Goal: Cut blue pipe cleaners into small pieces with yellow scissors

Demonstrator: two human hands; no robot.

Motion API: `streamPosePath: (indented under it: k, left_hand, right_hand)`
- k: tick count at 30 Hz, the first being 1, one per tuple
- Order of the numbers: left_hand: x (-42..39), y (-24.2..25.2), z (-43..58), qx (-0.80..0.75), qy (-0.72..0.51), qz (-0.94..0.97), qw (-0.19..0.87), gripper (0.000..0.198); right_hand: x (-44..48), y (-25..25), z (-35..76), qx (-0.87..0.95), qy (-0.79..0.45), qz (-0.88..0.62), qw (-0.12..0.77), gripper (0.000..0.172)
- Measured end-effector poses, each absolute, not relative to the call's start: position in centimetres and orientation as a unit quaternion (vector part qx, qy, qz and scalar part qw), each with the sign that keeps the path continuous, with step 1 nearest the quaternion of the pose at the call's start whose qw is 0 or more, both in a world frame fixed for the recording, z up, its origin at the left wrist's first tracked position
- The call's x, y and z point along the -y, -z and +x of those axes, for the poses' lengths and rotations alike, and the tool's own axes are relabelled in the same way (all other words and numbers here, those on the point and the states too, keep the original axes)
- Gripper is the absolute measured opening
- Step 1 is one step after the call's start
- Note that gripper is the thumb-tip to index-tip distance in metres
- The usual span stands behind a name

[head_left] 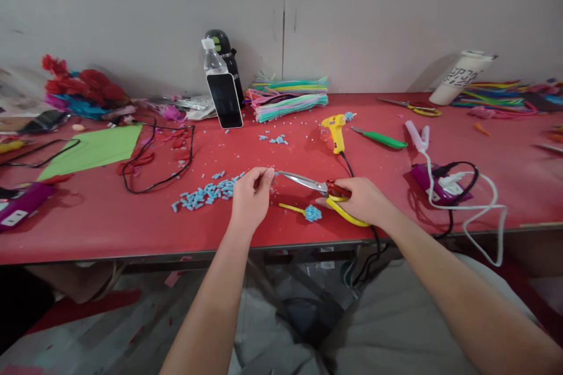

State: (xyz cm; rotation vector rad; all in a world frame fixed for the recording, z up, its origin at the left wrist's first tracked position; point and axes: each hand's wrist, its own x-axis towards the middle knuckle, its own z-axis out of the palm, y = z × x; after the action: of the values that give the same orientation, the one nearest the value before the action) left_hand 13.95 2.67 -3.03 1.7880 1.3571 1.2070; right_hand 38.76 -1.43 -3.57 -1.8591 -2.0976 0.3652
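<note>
My right hand [363, 199] grips yellow-and-red handled scissors [316, 186], blades pointing left over the red table [308, 152]. My left hand [251, 194] is closed in a pinch right at the blade tips, holding something too small to make out. A pile of short light-blue cut pieces [206, 192] lies just left of my left hand. Between my hands lies a yellow stem with a blue fuzzy head [305, 211].
A yellow glue gun [335, 129], green-handled tool [382, 139], second scissors [416, 108], white hair iron with cable [420, 137] and purple power strip [442, 187] sit right. Pipe-cleaner bundles [288, 99], phone [225, 99], bottles, green paper [94, 149] and black cables [158, 158] sit behind and left.
</note>
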Motion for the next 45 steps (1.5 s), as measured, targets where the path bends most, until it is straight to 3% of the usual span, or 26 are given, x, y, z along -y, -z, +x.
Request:
streamPosePath:
  k: [19, 26, 32, 38, 45]
  left_hand:
    - [-2.6, 3.2, 13.7, -0.51, -0.454, 0.672, 0.286, 0.03]
    - [-2.9, 2.9, 8.4, -0.55, -0.387, 0.736, 0.075, 0.025]
    - [-4.5, 2.3, 3.9, -0.556, -0.295, 0.777, -0.004, 0.029]
    - [-7.7, 0.9, 4.2, -0.548, -0.33, 0.768, 0.012, 0.026]
    - [-15.6, 0.4, 9.6, -0.539, -0.24, 0.804, 0.07, 0.022]
  right_hand:
    - [1.4, 3.6, 38.7, 0.726, -0.13, -0.655, 0.165, 0.05]
    - [1.4, 3.4, 38.5, 0.725, -0.113, -0.662, 0.155, 0.05]
    - [1.4, 3.5, 38.5, 0.722, -0.122, -0.666, 0.147, 0.046]
    - [1.4, 3.1, 38.3, 0.718, -0.124, -0.669, 0.145, 0.044]
    - [1.4, 3.0, 38.0, 0.718, -0.119, -0.669, 0.151, 0.043]
